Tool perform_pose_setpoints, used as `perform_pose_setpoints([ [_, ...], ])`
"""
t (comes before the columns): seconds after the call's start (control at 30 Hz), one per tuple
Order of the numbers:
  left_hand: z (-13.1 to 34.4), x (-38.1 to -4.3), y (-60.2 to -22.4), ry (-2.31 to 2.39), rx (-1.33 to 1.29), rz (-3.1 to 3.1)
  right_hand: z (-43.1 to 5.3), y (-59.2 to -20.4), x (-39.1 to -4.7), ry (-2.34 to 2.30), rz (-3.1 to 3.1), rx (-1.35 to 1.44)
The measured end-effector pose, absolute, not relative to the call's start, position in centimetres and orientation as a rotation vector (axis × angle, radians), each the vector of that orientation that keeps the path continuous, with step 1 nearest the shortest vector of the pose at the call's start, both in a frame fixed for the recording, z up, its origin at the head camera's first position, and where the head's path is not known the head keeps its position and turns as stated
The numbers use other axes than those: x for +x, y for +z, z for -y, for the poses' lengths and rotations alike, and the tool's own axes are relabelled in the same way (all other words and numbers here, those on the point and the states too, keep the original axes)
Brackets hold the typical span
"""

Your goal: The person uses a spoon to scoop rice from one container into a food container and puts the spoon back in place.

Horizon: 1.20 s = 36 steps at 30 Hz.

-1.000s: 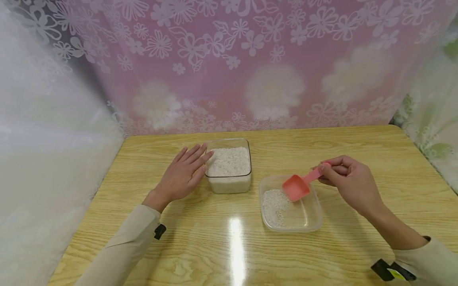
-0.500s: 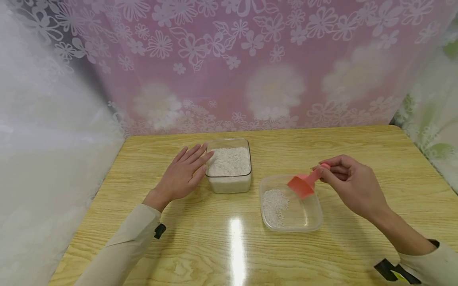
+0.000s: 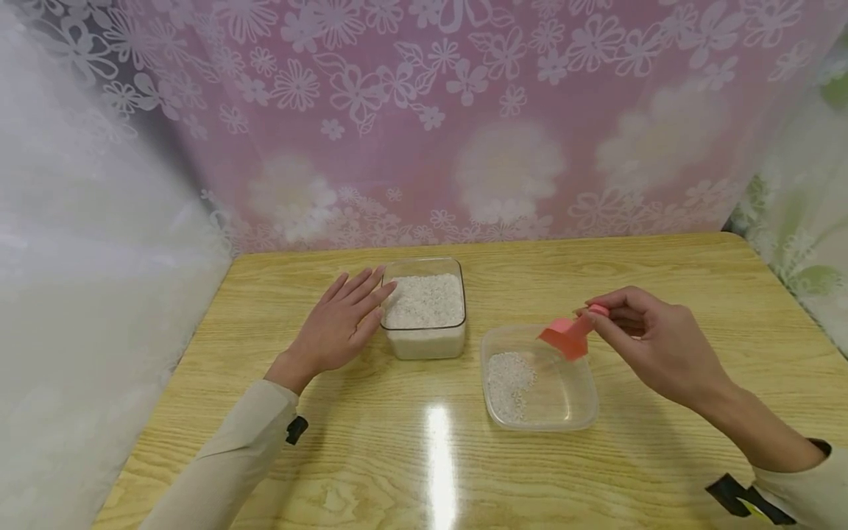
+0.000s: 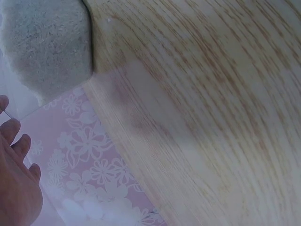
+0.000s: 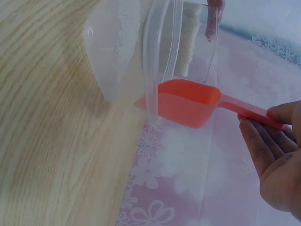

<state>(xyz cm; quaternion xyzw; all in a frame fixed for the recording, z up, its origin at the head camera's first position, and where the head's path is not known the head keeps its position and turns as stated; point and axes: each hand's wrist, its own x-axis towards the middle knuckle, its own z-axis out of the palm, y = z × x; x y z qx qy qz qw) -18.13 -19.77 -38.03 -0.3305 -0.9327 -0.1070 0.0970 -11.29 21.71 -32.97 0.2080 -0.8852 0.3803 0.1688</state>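
My right hand (image 3: 652, 338) pinches the handle of a pink-red scoop (image 3: 566, 340) between thumb and fingers. The scoop's cup is tipped over the back right part of a shallow clear plastic container (image 3: 556, 412); in the right wrist view the scoop (image 5: 188, 104) shows no rice in its cup. White rice (image 3: 510, 383) lies in the left part of that container. My left hand (image 3: 338, 324), fingers straight, rests against the left rim of a taller clear box (image 3: 430, 350) filled with rice (image 4: 47, 42).
Both containers stand on a wood-grain table (image 3: 371, 456), the tall box further back and to the left. A pink floral curtain (image 3: 397, 147) hangs behind the table, with pale sheeting (image 3: 106, 243) at the left.
The scoop has turned in my right hand from cup facing up to tipped on its side, shifting slightly right. My left hand and both containers stay in place.
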Motion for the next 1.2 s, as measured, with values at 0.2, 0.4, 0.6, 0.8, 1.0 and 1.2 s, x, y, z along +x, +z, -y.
perform_pose_setpoints([
  [0.2,19.8,-18.2,-38.3,-0.317,-0.985,2.748,-22.1,-32.4,-11.3,1.155,2.525,0.609],
  [0.4,19.8,-18.2,-38.3,-0.318,-0.983,2.753,-23.0,-31.5,-11.8,1.43,2.499,0.473],
  [0.6,19.8,-18.2,-38.2,-0.319,-0.981,2.755,-24.4,-31.2,-13.2,2.099,2.178,0.357],
  [0.8,19.8,-18.1,-38.2,-0.315,-0.981,2.755,-25.7,-31.0,-15.4,2.774,1.651,0.115],
  [1.0,19.8,-18.1,-38.0,-0.314,-0.981,2.746,-25.9,-31.0,-17.5,2.974,1.425,0.009],
  [1.2,19.9,-18.1,-38.1,-0.293,-0.973,2.754,-25.0,-30.8,-19.1,3.055,1.327,-0.057],
])
